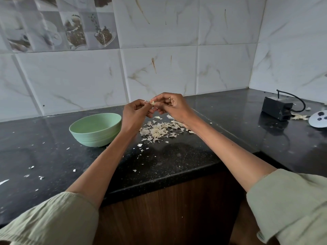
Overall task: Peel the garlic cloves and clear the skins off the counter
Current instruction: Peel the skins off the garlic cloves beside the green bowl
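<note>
Head view: both hands are raised above the black desk (177, 161), close together, near the tiled back wall (159, 68). The left hand (136, 114) and the right hand (174, 106) meet at a single garlic clove (153, 103), which shows as a small pale piece between them. The fingers of both hands are curled and pinch the clove from either side (whether any skin remains on it cannot be told at this size). Directly below the hands, a heap of garlic skins (159, 129) lies on the desk, with loose flakes scattered toward the front edge and off to the left. A pale green bowl (96, 129) stands upright just left of the heap, beside the left wrist; its inside shows nothing distinct. Well apart on the right sits a black box with a cable (277, 110), a white disc (318, 119) and a few more skins (299, 117) near it.
</note>
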The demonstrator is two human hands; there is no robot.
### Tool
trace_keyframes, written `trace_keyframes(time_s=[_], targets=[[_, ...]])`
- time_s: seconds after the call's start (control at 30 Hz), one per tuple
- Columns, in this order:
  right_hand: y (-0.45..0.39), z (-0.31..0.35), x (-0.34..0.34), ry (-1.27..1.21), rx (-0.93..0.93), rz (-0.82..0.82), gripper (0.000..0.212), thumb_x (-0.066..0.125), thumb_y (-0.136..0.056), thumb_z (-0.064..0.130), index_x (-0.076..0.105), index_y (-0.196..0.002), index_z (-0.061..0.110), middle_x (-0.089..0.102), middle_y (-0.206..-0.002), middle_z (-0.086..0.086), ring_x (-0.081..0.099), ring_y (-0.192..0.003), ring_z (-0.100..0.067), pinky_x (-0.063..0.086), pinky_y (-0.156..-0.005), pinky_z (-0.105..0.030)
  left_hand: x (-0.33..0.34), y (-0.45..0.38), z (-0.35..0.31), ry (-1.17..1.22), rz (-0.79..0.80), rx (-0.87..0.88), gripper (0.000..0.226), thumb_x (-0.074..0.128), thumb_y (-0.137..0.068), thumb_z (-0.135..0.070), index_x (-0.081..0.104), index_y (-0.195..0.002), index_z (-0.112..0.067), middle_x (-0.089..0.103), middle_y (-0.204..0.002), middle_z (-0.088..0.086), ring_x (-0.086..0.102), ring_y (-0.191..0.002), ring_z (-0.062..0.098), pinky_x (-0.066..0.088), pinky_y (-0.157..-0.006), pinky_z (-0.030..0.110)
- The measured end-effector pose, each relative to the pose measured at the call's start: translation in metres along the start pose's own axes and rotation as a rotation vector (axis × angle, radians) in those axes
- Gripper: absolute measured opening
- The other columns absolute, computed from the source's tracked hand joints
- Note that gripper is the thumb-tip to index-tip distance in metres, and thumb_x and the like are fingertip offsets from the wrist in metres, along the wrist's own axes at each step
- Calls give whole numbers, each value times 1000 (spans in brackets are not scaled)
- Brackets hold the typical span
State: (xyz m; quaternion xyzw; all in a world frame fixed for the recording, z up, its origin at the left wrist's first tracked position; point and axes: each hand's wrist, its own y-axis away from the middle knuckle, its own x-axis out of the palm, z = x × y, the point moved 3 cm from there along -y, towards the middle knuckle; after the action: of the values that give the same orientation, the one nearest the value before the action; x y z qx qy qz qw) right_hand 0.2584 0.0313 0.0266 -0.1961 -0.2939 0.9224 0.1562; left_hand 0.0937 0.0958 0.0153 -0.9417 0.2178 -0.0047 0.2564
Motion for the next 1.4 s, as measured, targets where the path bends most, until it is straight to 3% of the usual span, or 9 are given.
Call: trace_keyframes(time_s=[0.3, 0.4, 0.5, 0.63, 0.73, 0.9, 1.13, 1.3, 1.4], targets=[[3, 2, -3, -51, 83, -67, 12, 70, -100, 10, 68, -110, 5, 77, -95, -15, 69, -79, -16, 59, -71, -27, 4, 2, 0, -166, 5, 31, 23, 55, -100, -16, 69, -86, -4, 76, -79, 12, 68, -62, 15, 47, -55, 17], [4, 0, -5, -22, 90, -93, 14, 73, -98, 15, 73, -110, 6, 73, -103, -20, 67, -80, -11, 59, -74, -25, 6, 2, 1, -259, 12, 57, 29, 52, -101, -18, 69, -80, -6, 75, -77, 10, 69, -61, 13, 54, -62, 29], [4, 0, -6, -10, 86, -113, 14, 74, -98, 17, 76, -107, 6, 74, -102, -22, 67, -81, -12, 60, -77, -26, 7, 2, 3, -299, 53, 89, 29, 63, -103, -29, 71, -83, -8, 75, -73, 7, 73, -67, 23, 61, -74, 40], [4, 1, -8, -1, 72, -148, 16, 75, -97, 14, 76, -106, 2, 75, -100, -23, 67, -81, -14, 59, -77, -26, 6, 2, 0, -247, 75, 105, 16, 77, -95, -25, 68, -97, -12, 76, -84, 4, 75, -71, 24, 60, -68, 33], [5, 3, -9, 28, 43, -171, 13, 77, -94, 12, 77, -102, 2, 78, -94, -16, 70, -80, -13, 60, -78, -27, 5, 0, 0, -130, 80, 58, 11, 65, -98, -15, 70, -107, -12, 79, -93, 5, 75, -73, 22, 54, -61, 33], [3, -1, -9, 111, 1, -169, 10, 82, -89, 12, 79, -98, 7, 80, -91, 0, 74, -84, -10, 60, -81, -29, 4, -2, 2, -25, 83, 19, 20, 76, -98, -24, 76, -103, -4, 81, -91, 8, 78, -78, 31, 55, -59, 29], [2, -2, -9, 126, -8, -147, 7, 82, -89, 12, 81, -97, 13, 80, -91, 0, 75, -83, -14, 63, -81, -36, 1, -2, 1, -57, 50, 46, 19, 81, -93, -21, 77, -99, -3, 81, -86, 6, 79, -73, 26, 59, -60, 27], [3, -1, -7, 226, -19, -157, 5, 80, -90, 12, 80, -95, 10, 78, -85, 5, 71, -75, -4, 57, -72, -23, 2, -2, 3, -104, 37, 66, 17, 80, -95, -21, 78, -97, -5, 81, -82, 5, 76, -67, 20, 57, -58, 24], [3, 0, -6, 261, -22, -141, 3, 77, -92, 10, 77, -95, 9, 77, -85, 2, 69, -73, -2, 57, -71, -22, 3, -2, 3, -111, 38, 68, 16, 80, -95, -21, 79, -97, -4, 80, -81, 5, 75, -65, 19, 56, -57, 23]])
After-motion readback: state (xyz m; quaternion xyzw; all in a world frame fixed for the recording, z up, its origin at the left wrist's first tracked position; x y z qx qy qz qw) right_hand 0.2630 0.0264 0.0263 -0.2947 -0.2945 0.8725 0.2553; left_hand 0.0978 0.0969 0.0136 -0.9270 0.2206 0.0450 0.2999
